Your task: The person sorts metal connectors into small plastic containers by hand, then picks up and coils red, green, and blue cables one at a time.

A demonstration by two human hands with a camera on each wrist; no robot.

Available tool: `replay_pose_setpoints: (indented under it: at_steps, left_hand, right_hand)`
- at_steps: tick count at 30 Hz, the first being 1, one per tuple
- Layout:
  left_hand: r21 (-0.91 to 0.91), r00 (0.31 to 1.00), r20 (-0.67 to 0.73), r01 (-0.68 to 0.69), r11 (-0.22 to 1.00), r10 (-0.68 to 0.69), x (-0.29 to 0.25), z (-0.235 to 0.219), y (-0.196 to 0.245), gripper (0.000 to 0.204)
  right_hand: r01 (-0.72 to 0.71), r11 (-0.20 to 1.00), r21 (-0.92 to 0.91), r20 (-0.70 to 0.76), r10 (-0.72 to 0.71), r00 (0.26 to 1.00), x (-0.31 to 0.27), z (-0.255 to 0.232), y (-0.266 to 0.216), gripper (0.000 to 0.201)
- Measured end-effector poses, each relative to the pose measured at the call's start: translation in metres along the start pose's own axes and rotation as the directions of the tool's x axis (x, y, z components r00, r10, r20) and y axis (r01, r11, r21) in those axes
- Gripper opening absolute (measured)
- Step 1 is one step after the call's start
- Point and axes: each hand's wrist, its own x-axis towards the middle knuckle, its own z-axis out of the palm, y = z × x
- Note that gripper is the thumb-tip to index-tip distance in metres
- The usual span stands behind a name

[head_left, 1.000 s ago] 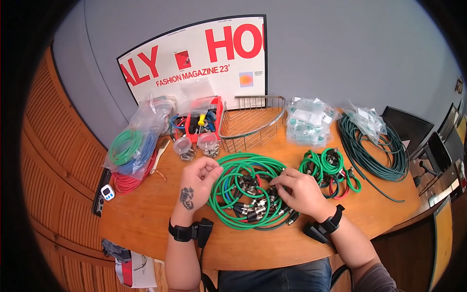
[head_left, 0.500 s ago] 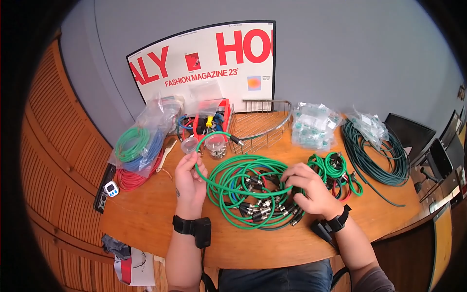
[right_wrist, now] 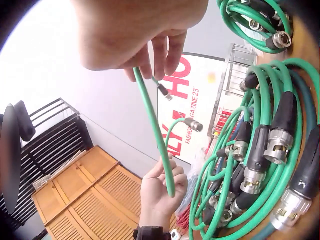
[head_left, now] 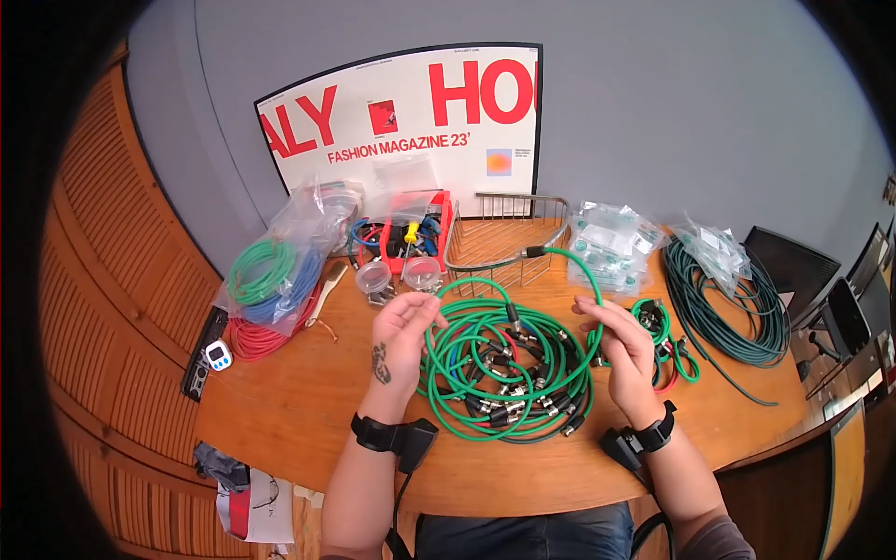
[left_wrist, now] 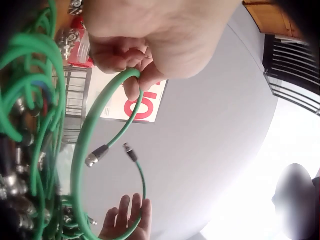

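A green cable [head_left: 590,280] with black and metal connectors at its ends hangs between the two hands, above a coiled pile of green cables [head_left: 439,397]. My left hand [head_left: 403,341] pinches it between thumb and fingers, with one connector [left_wrist: 97,155] dangling beyond the fingertips in the left wrist view. On the other side my right hand [head_left: 627,359] has the cable between thumb and fairly straight fingers; the far connector [right_wrist: 164,92] sticks out past them. Among the piled cables lie many metal connectors [right_wrist: 280,145].
Bagged cable coils [head_left: 261,273] lie at the left, near a brush [head_left: 324,291]. Behind the pile are lidded cups [head_left: 422,273], a red bin [head_left: 443,224] and a wire basket [head_left: 509,245]. Plastic bags [head_left: 611,247], a small green bundle [head_left: 651,319] and a dark cable coil [head_left: 737,327] occupy the right.
A green cable has come up off the pile, first in the left hand, now spanning both. The right hand has risen and turned upright, and the cable's far end stands up beyond it.
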Motion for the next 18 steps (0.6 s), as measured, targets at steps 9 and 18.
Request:
replay_pose_setpoints:
  at_steps: [9,18]
  left_hand:
    - [-0.134,0.971,0.211,0.139,0.981,-0.109,-0.012,0.017,0.010,0.019]
    - [-0.339,0.806,0.592,0.278,0.899,-0.026,-0.022,0.019,0.004,0.043]
  right_hand:
    - [-0.026,0.984,-0.178,0.051,0.035,0.998,-0.005,0.019,0.007,0.033]
    - [0.121,0.892,-0.436,-0.006,-0.137,0.991,-0.001,0.015,0.007,0.032]
